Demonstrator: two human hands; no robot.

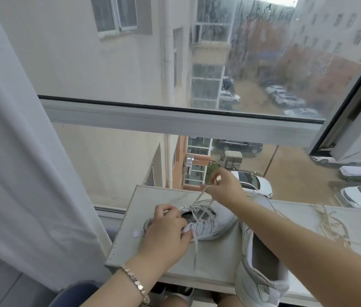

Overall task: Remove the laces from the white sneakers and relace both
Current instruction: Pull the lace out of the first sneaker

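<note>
A low white sneaker with a smooth upper lies on its side on the pale, flat desk, toe pointing away. The left hand, wearing a bracelet of small metallic links, curls its fingers round this sneaker's collar at the heel end. Just above the sneaker, the right hand pinches a flat woven lace between thumb and fingertip, drawn taut from the eyelets; the other end trails limp toward the desk's near edge. Right of the sneaker, a second sneaker overhangs that edge, unlaced. Farther right, a loose lace lies in tangled loops.
</note>
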